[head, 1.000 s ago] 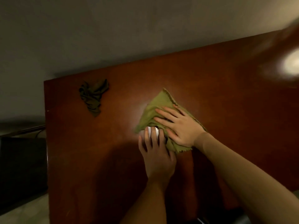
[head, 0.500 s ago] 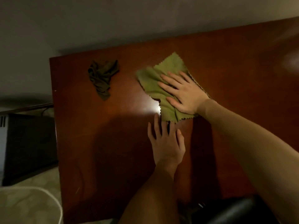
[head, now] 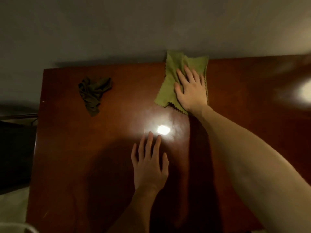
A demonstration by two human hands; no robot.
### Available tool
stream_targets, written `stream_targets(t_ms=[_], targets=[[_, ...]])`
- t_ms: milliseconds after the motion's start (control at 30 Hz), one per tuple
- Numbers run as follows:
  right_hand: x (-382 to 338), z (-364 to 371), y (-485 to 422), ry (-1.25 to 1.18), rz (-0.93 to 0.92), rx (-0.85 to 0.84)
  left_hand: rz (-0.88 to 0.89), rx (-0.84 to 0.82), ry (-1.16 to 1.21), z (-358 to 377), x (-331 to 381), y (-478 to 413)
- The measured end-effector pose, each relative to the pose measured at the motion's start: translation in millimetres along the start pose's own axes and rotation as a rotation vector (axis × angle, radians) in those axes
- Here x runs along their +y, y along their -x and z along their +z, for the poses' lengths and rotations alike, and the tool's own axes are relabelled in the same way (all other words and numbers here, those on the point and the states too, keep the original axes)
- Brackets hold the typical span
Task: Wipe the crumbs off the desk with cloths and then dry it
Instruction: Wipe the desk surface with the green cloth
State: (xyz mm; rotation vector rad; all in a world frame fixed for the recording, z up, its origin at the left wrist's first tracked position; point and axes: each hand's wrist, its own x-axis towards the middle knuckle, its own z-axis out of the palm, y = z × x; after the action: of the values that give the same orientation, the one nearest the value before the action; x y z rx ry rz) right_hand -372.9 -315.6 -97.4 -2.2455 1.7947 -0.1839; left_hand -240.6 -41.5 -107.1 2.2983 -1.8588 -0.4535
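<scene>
Over on the left, a dark green cloth lies crumpled in a heap on the table, touched by nobody. Moving across, the left hand rests flat on bare wood, fingers spread, holding nothing, its fingertips right at a bright glare spot (a light reflected in the polish). Further right, the right hand presses palm-down, fingers splayed, on the light green cloth, which sits at the table's far edge against the wall.
</scene>
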Motion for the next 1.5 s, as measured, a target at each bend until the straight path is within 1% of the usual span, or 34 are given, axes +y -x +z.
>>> stream_targets(t_ms=[67, 133, 167, 200, 300, 333, 400, 467, 567, 633, 667, 767, 833, 900, 967, 1033, 1133, 1200, 1300, 1433, 1500], targets=[[29.0, -10.5, 16.7, -0.008, 0.120, 0.011, 0.010, 0.017, 0.007, -2.5, 1.6, -1.4], [53.6, -11.9, 52.6, 0.009, 0.295, 0.035, 0.012, 0.045, -0.001, -3.3, 2.2, 0.4], [61.4, -11.5, 76.1, 0.027, 0.347, 0.047, 0.014, 0.063, -0.002, -3.6, 2.4, 0.4], [65.6, -11.0, 101.9, 0.048, 0.350, 0.049, 0.018, 0.086, -0.006, -4.4, 2.8, 0.3], [56.9, -4.1, 176.6, 0.113, 0.231, 0.036, -0.015, 0.193, -0.024, -12.5, 14.6, -13.7], [47.9, 0.2, 196.1, 0.125, 0.181, 0.017, -0.037, 0.206, -0.030, -16.8, 21.5, -25.9], [23.4, 8.1, 219.0, 0.136, 0.049, -0.043, -0.073, 0.180, -0.011, -25.4, 34.0, -54.8], [3.3, 13.6, 216.0, 0.136, -0.050, -0.057, -0.085, 0.156, 0.044, -24.2, 38.4, -79.1], [-7.5, 15.7, 164.4, 0.098, -0.033, 0.018, -0.112, 0.171, 0.121, -14.0, 38.8, -98.3], [-3.4, 16.5, 119.5, 0.064, -0.023, 0.046, -0.081, 0.200, 0.089, -6.8, 37.0, -98.7], [-0.3, 15.9, 96.4, 0.053, -0.047, 0.059, -0.058, 0.215, 0.073, -4.5, 37.0, -100.4], [7.8, 11.6, 49.5, 0.065, -0.224, 0.041, -0.044, 0.232, 0.106, -1.6, 34.9, -103.9], [10.4, 14.0, 44.8, 0.087, -0.266, 0.039, -0.037, 0.249, 0.189, -3.2, 34.1, -101.7], [9.3, 16.5, 61.1, 0.073, -0.174, 0.076, -0.039, 0.266, 0.278, -6.3, 33.3, -100.8], [4.9, 18.9, 94.4, 0.068, -0.006, 0.081, -0.057, 0.261, 0.312, -8.5, 32.9, -99.0], [3.9, 20.8, 135.4, 0.105, 0.120, 0.030, -0.058, 0.249, 0.314, -11.2, 34.2, -98.2], [5.9, 19.8, 181.0, 0.130, 0.220, -0.038, -0.051, 0.236, 0.294, -13.4, 35.5, -96.9], [8.6, 18.4, 181.7, 0.132, 0.244, -0.026, -0.044, 0.230, 0.245, -14.0, 36.8, -97.2], [11.3, 16.3, 157.9, 0.129, 0.243, 0.008, -0.034, 0.224, 0.197, -12.7, 36.8, -97.8], [16.0, 15.2, 127.6, 0.093, 0.157, 0.048, -0.034, 0.238, 0.164, -9.6, 35.6, -98.9], [14.2, 15.9, 130.9, 0.089, 0.127, 0.062, -0.027, 0.238, 0.164, -9.4, 34.9, -99.2]])
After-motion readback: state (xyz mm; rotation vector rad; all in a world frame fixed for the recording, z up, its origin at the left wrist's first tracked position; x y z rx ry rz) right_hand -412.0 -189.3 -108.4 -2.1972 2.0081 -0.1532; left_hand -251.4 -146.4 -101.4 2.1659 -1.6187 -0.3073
